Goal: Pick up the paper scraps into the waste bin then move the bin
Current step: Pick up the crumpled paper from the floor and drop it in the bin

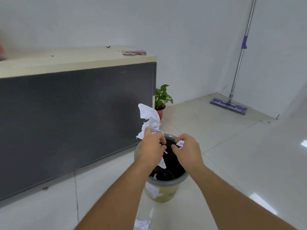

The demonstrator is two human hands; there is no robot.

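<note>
Left hand (pixel 152 146) grip clamped on crumpled paper (pixel 149 119), right hand (pixel 186 149) grip pinching a scrap (pixel 180 144) — above the round, black-lined waste bin (pixel 163 185)

Counts: 1 grey-rimmed yellow plastic waste bin (pixel 160 192), 3 crumpled white paper scraps (pixel 150 119) (pixel 180 144) (pixel 142 224), 1 potted green plant (pixel 162 98), 1 purple flat mop (pixel 228 105), 1 pink cloth (pixel 133 52), 2 hands (pixel 152 149) (pixel 188 151).

We see the waste bin (pixel 159 193) partly hidden behind both forearms; below it, a paper scrap (pixel 142 224) is cut off by the edge and blurred.
</note>
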